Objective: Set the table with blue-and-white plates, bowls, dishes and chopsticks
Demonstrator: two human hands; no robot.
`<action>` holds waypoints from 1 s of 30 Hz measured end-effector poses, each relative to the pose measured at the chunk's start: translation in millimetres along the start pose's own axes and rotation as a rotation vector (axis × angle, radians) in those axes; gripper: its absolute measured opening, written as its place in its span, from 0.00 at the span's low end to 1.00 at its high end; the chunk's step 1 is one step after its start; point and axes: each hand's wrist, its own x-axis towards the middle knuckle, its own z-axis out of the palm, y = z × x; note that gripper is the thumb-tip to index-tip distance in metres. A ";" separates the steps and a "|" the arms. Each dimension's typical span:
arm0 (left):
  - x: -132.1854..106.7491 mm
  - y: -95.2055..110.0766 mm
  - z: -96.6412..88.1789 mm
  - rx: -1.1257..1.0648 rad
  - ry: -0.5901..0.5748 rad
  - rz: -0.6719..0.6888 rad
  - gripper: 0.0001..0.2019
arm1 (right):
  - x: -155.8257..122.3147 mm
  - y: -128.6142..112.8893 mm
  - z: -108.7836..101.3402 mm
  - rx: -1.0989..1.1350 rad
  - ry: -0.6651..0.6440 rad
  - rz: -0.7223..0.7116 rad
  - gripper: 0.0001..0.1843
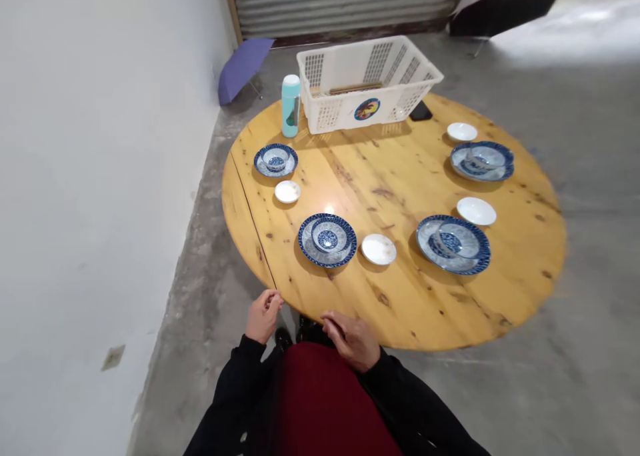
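My left hand [263,315] is at the near left edge of the round wooden table [350,176], its fingers curled in and nothing visible in them. Farther right, my right hand [354,341] hovers by the same edge, fingers loosely bent with the thumb apart, holding nothing that I can see. Closest to both hands is a blue-and-white plate [305,251] with a small patterned bowl [329,235] on it. Beside it sits a white saucer [379,250]. To the right are another patterned plate [473,265] with a glassy-looking bowl [457,241] and a white saucer [477,211].
Farther back are patterned plates [259,163] [506,166] with bowls, and white saucers [287,192] [462,132]. A white plastic basket [340,115] holding chopstick-like sticks, a turquoise bottle [290,107] and a black phone [421,111] stand at the back. Umbrellas [243,69] [505,9] lie on the floor.
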 end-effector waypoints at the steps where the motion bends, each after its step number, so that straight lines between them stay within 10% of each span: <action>1: 9.7 3.3 -2.2 0.005 0.005 0.009 0.17 | 4.6 3.0 0.2 0.000 0.025 0.005 0.16; 10: 95.1 46.0 -27.9 -0.003 0.040 0.021 0.18 | 53.7 22.5 3.1 0.013 0.118 -0.050 0.15; 19: 284.0 128.3 -42.9 0.081 0.057 0.026 0.11 | 54.3 33.3 2.8 -0.037 0.261 0.235 0.15; 30: 462.4 171.4 -38.3 0.461 -0.069 0.145 0.14 | 104.6 -39.7 71.0 -0.018 0.421 0.611 0.15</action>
